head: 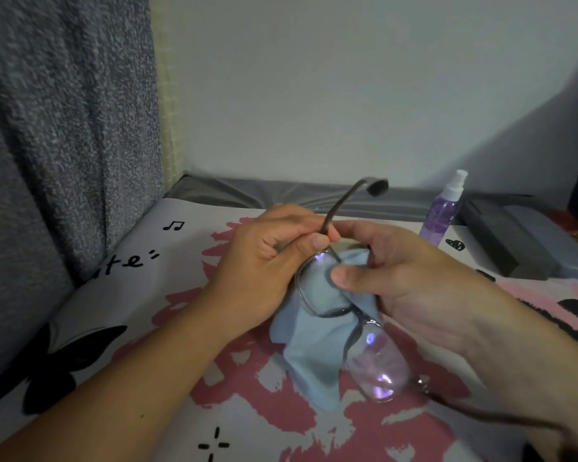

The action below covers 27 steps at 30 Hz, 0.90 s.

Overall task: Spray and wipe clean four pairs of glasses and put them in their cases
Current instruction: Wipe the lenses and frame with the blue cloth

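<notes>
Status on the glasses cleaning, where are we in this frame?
Done: cannot tell; no cleaned pair is in view. In hand: the left hand grips one pair of glasses by a temple while the right hand rubs a lens with the blue cloth. Left: casing this pair; the spray bottle and closed cases sit far right.

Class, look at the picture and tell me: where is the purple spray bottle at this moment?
In the head view, the spray bottle stands upright at the far right of the patterned cover, beyond the right hand and just left of the dark cases.
</notes>
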{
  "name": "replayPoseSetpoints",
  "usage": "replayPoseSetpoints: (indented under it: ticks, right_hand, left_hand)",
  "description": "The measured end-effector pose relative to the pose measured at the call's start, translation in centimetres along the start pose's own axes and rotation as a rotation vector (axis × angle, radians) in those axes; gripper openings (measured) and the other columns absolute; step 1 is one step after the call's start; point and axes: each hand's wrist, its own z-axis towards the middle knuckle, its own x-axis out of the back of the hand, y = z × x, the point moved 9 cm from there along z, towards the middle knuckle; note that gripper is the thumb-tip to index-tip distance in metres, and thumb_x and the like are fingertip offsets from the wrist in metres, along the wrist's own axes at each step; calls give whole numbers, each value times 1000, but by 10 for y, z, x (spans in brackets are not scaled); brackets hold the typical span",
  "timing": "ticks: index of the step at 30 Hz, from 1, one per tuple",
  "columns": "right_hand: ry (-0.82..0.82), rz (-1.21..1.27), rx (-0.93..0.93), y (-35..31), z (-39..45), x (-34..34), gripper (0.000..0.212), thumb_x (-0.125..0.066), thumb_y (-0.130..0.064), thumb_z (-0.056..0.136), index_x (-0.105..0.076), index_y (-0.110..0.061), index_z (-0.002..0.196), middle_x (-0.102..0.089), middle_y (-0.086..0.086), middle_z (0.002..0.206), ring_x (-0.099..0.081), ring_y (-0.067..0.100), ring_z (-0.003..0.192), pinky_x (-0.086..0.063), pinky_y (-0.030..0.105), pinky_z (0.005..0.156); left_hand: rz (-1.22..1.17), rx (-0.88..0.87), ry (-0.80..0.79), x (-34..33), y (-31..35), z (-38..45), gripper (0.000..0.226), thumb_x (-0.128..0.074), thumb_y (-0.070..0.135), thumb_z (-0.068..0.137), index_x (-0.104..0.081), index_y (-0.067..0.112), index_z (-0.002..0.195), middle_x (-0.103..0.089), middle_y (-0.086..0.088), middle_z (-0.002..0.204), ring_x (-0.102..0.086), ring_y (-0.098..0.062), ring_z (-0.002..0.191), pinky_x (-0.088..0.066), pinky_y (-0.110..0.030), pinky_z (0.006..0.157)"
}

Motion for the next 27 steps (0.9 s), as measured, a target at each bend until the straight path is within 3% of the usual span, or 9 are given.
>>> replayPoseSetpoints:
  ticks: [3, 6, 7, 9, 12, 16, 21, 24, 27]
  right_hand:
    - [-212, -72, -146, 9, -8, -10, 52, -65, 5, 80, -60, -11, 129, -71, 15, 117, -67, 29, 114, -49, 46, 104]
    - [-279, -114, -194, 13, -10, -15, 47, -66, 15, 81, -60, -4, 124, -70, 16, 110, -68, 28, 107, -55, 40, 97]
    - [-257, -142, -184, 12, -9, -15, 45, -66, 19, 81, -62, -4, 119, -72, 13, 105, -70, 25, 103, -57, 35, 91]
    - [-160, -182, -136, 10, -7, -15, 47, -69, 22, 77, -66, -9, 113, -75, 8, 101, -72, 20, 100, -56, 28, 84]
    - [35, -121, -51, 4, -2, -9, 57, -73, 20, 73, -66, -14, 118, -76, 8, 105, -73, 20, 103, -57, 30, 88]
    - [242, 62, -13, 4, 0, 7, 75, -77, 16, 71, -57, -18, 135, -77, 10, 108, -74, 21, 103, -54, 36, 97]
    - [320, 156, -9, 5, -2, 13, 68, -80, 4, 72, -59, -22, 131, -77, 13, 105, -74, 26, 102, -52, 42, 101]
    - [364, 160, 8, 7, -2, 16, 71, -83, -7, 68, -58, -25, 132, -77, 12, 104, -74, 24, 100, -52, 42, 101]
    - [362, 133, 28, 7, -2, 16, 61, -76, -3, 81, -57, -23, 135, -77, 10, 107, -74, 24, 102, -52, 43, 100]
  left_hand:
    - [-5, -24, -40, -6, 0, -1, 14, -64, 15, 95, -74, 24, 100, -72, 9, 97, -66, -16, 99, -50, -25, 93]
    - [-17, -19, -84, -17, -1, -2, 14, -64, 20, 94, -75, 22, 103, -75, 5, 100, -68, -21, 102, -54, -38, 94]
    - [-28, -17, -111, -21, -2, -3, 15, -64, 21, 94, -76, 23, 103, -76, 5, 101, -68, -25, 102, -53, -43, 93]
    - [-17, -12, -133, -24, -2, -2, 15, -64, 21, 94, -76, 26, 102, -75, 10, 102, -67, -24, 100, -52, -37, 93]
    - [7, 0, -97, -22, -2, 0, 17, -66, 16, 94, -73, 29, 99, -71, 23, 98, -64, -14, 102, -44, -22, 94]
    - [59, -20, -43, -22, 0, 1, 20, -64, 15, 93, -71, 33, 97, -70, 29, 97, -63, -4, 104, -43, -25, 96]
    - [61, 7, 10, -12, 1, 0, 22, -63, 19, 94, -70, 40, 97, -70, 30, 100, -62, 0, 103, -45, -21, 95]
    - [74, 10, 37, -7, -2, -1, 19, -64, 21, 94, -70, 39, 95, -71, 26, 98, -63, -5, 102, -46, -26, 96]
    - [88, -6, 43, -4, -1, -1, 20, -64, 20, 94, -70, 39, 97, -70, 25, 98, -63, -12, 103, -46, -26, 96]
